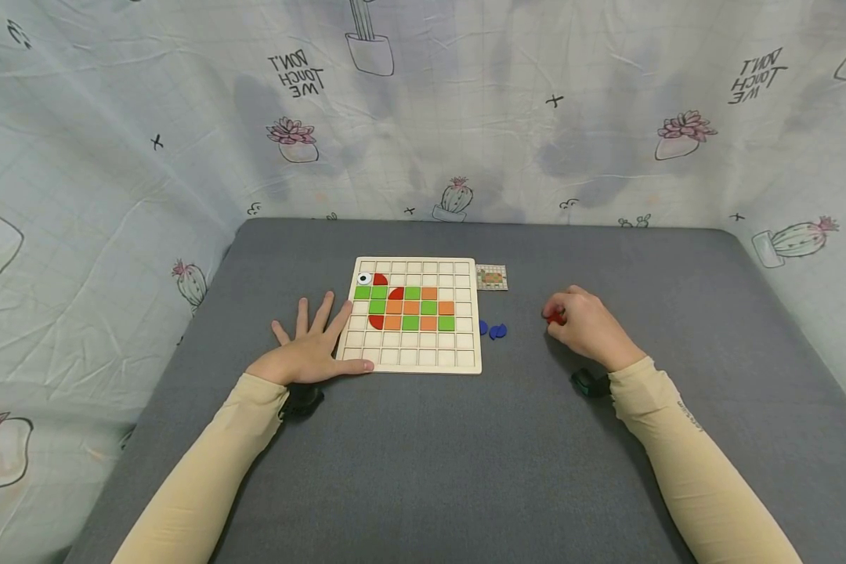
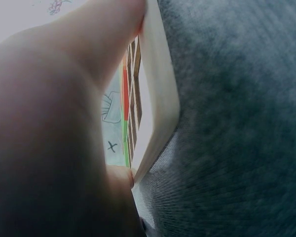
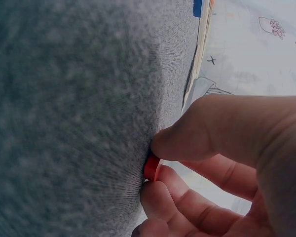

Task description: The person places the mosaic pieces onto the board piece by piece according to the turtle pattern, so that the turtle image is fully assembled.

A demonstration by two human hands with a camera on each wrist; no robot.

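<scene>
My left hand (image 1: 306,354) lies spread at the left edge of a square wooden grid board (image 1: 426,359), its fingers straight and its thumb on the near-left corner. Green, orange and red pieces fill part of the grid, with a round eye piece (image 1: 364,279) at the upper left. Away to the right of the board, my right hand (image 1: 594,327) pinches a small red piece (image 3: 151,167) between thumb and fingers, low over the grey cloth. Most of the red piece is hidden by the fingers in the head view.
Several blue pieces (image 1: 498,332) lie beside the board's right edge. A small picture card (image 1: 492,277) sits at its upper right. The grey table (image 1: 430,470) ends at a white printed curtain (image 1: 423,117) at the back and sides.
</scene>
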